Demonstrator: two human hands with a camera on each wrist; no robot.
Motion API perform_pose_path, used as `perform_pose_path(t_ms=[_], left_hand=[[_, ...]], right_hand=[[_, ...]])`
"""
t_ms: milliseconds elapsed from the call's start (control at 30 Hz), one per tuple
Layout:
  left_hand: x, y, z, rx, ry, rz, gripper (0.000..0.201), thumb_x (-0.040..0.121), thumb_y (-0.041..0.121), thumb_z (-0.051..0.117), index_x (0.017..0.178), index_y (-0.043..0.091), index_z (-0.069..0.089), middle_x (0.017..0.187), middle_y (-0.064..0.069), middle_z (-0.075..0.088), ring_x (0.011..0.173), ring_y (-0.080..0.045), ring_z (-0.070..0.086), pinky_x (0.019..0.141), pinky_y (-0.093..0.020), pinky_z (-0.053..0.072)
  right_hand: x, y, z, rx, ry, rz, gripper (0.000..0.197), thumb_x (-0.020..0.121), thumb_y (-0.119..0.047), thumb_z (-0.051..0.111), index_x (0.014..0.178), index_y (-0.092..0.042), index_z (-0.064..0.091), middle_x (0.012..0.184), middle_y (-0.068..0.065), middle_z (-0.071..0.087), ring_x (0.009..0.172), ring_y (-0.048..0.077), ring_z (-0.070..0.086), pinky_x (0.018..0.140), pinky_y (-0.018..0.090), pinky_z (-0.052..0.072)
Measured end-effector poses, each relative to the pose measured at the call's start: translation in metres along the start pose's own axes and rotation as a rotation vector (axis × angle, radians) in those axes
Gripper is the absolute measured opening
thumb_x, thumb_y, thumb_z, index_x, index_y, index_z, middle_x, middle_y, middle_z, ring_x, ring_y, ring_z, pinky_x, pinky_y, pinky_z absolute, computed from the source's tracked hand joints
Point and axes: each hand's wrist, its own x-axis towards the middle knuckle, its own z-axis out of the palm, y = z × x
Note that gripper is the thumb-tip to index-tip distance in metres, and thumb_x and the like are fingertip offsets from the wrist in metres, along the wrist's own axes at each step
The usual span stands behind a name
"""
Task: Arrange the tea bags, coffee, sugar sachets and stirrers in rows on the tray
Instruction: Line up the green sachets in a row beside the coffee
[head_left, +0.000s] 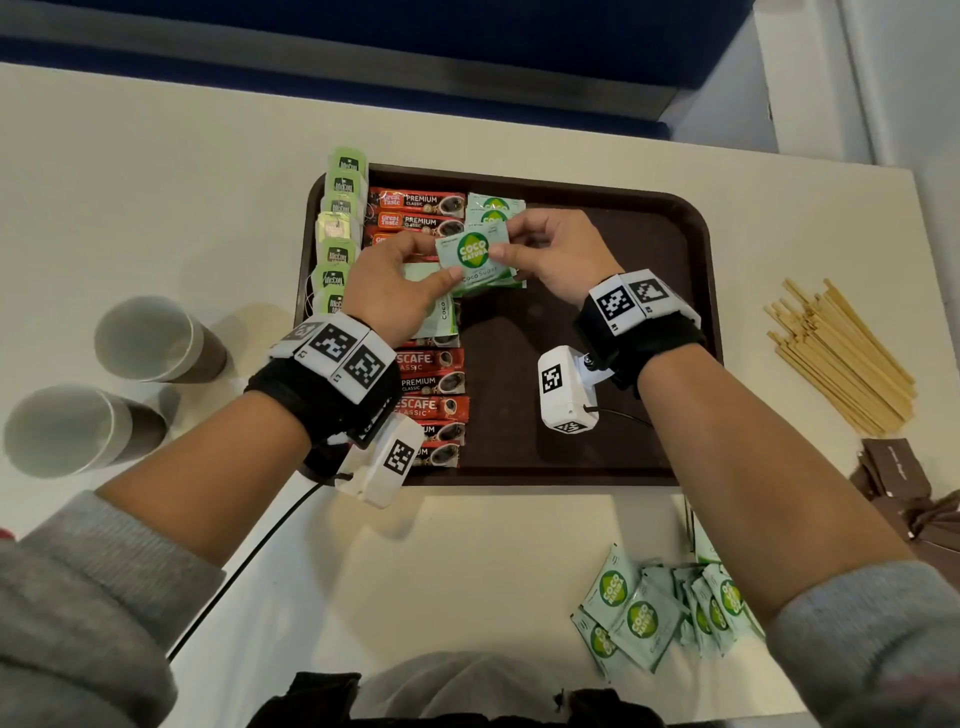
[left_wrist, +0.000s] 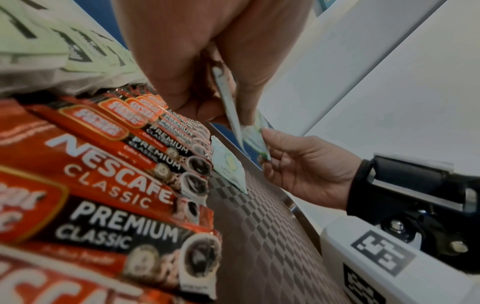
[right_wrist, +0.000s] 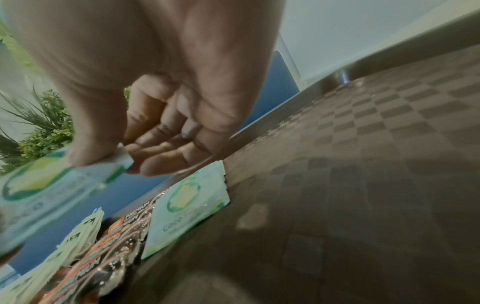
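Note:
A brown tray (head_left: 613, 332) holds a column of green tea bags (head_left: 340, 228) along its left edge, a column of red coffee sticks (head_left: 431, 384) beside it, and two green sugar sachets (head_left: 492, 208) at the top. Both hands hover over the tray's middle. My left hand (head_left: 400, 286) grips a small stack of sugar sachets (head_left: 441, 312). My right hand (head_left: 545, 249) pinches the top sugar sachet (head_left: 472, 252) at its right edge, while the left thumb still touches it. In the right wrist view that pinched sachet (right_wrist: 46, 185) shows under my thumb, above the laid sachets (right_wrist: 187, 205).
Loose sugar sachets (head_left: 660, 613) lie on the table at the front right. Wooden stirrers (head_left: 841, 358) are piled right of the tray, brown packets (head_left: 904, 478) below them. Two paper cups (head_left: 150, 338) lie on their sides at the left.

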Motion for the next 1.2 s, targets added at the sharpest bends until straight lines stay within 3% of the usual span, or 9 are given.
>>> perform_pose_path(t_ms=[133,267,400,600,767,867,1033,1200], left_hand=[[0.001,-0.004,-0.004,0.021,0.029,-0.015,0.024,0.083,0.021,0.071,0.106,0.022,0.064,0.104,0.003,0.064,0.097,-0.013,0.06,0.09,-0.036,0.051],[0.001,-0.004,-0.006,0.017,0.034,-0.039,0.025,0.081,0.021,0.072,0.105,0.023,0.063,0.104,0.002,0.064,0.101,-0.018,0.062,0.092,-0.04,0.05],[0.001,-0.004,-0.006,0.021,0.03,-0.043,0.025,0.082,0.02,0.071,0.104,0.023,0.062,0.102,0.003,0.062,0.101,-0.016,0.06,0.093,-0.039,0.05],[0.001,-0.004,-0.006,0.017,0.033,-0.046,0.025,0.081,0.022,0.071,0.105,0.023,0.062,0.104,0.001,0.063,0.103,-0.018,0.06,0.093,-0.04,0.049],[0.001,-0.004,-0.006,-0.001,0.035,-0.054,0.027,0.08,0.021,0.072,0.106,0.021,0.062,0.107,0.001,0.064,0.104,-0.016,0.06,0.093,-0.041,0.05],[0.0,-0.005,-0.005,-0.017,0.035,-0.061,0.027,0.08,0.02,0.072,0.105,0.022,0.062,0.105,0.001,0.064,0.102,-0.017,0.062,0.092,-0.042,0.051],[0.0,-0.003,-0.005,-0.025,0.024,-0.082,0.026,0.08,0.02,0.072,0.103,0.025,0.06,0.103,0.0,0.064,0.1,-0.019,0.063,0.091,-0.042,0.052],[0.0,0.0,-0.004,-0.053,-0.011,-0.1,0.034,0.078,0.011,0.07,0.107,0.024,0.057,0.101,-0.005,0.065,0.096,-0.021,0.064,0.085,-0.038,0.054]], right_hand=[[0.004,0.011,-0.003,-0.03,0.155,0.077,0.015,0.082,-0.01,0.071,0.078,-0.02,0.061,0.097,0.018,0.07,0.086,0.025,0.069,0.078,0.039,0.058],[0.005,0.02,-0.004,-0.021,0.16,0.182,0.02,0.08,-0.008,0.072,0.094,-0.008,0.059,0.097,0.02,0.07,0.09,0.029,0.07,0.077,0.038,0.058],[0.004,0.025,0.0,-0.107,0.186,0.215,0.028,0.076,-0.011,0.076,0.1,-0.007,0.061,0.094,0.02,0.069,0.086,0.031,0.07,0.078,0.041,0.058],[0.003,0.026,-0.002,-0.24,0.25,0.179,0.027,0.073,-0.016,0.08,0.094,-0.014,0.063,0.076,0.002,0.063,0.07,0.014,0.061,0.08,0.033,0.055],[0.004,0.027,0.0,-0.29,0.267,0.177,0.03,0.071,-0.018,0.081,0.095,-0.016,0.063,0.068,-0.008,0.06,0.066,0.007,0.058,0.071,0.023,0.05],[0.004,0.027,0.0,-0.306,0.272,0.178,0.032,0.071,-0.018,0.081,0.097,-0.016,0.062,0.07,-0.007,0.061,0.067,0.005,0.058,0.065,0.016,0.045],[0.004,0.028,0.002,-0.298,0.283,0.179,0.031,0.07,-0.018,0.082,0.094,-0.018,0.061,0.079,-0.001,0.065,0.074,0.009,0.061,0.072,0.021,0.047],[0.003,0.027,0.001,-0.295,0.281,0.173,0.032,0.069,-0.019,0.082,0.091,-0.02,0.059,0.081,-0.001,0.064,0.074,0.01,0.06,0.07,0.021,0.047]])
